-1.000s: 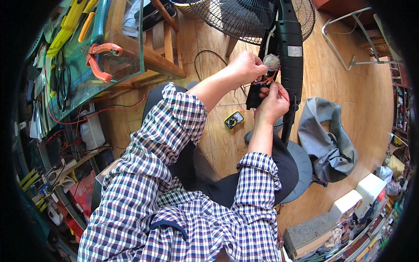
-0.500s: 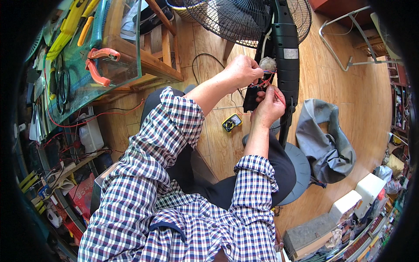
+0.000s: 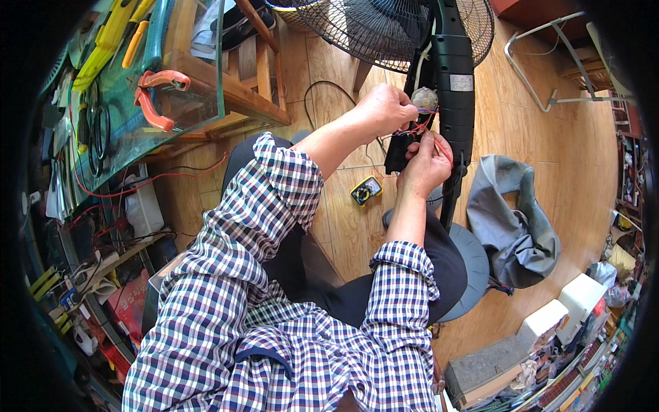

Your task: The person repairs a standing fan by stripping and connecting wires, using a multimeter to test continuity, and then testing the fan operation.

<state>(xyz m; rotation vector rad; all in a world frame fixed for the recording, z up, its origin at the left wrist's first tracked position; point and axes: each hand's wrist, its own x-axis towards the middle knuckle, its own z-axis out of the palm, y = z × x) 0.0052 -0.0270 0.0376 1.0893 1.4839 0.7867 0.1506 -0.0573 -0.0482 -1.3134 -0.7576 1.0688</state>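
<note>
My left hand (image 3: 388, 110) pinches the thin red and blue wires (image 3: 424, 118) beside a pale round part (image 3: 424, 97) in the opened housing of a black fan column (image 3: 455, 65). My right hand (image 3: 430, 163) is just below, fingers closed on a slim red item (image 3: 441, 150), which looks like a probe, among the wires. Its tip is too small to make out. A yellow-and-black multimeter (image 3: 366, 191) lies on the floor below my hands, with thin leads near it.
A fan cage (image 3: 357, 31) is at the top. A glass-topped table (image 3: 189, 110) holds pliers (image 3: 154, 99) and other tools at left. A grey cloth bag (image 3: 511, 220) lies right. A metal folding frame (image 3: 546, 103) stands upper right; boxes (image 3: 576, 305) crowd the lower right.
The view shifts slightly. Both hands stay at the wires with very small finger movements; nothing is visibly taken up or released.
</note>
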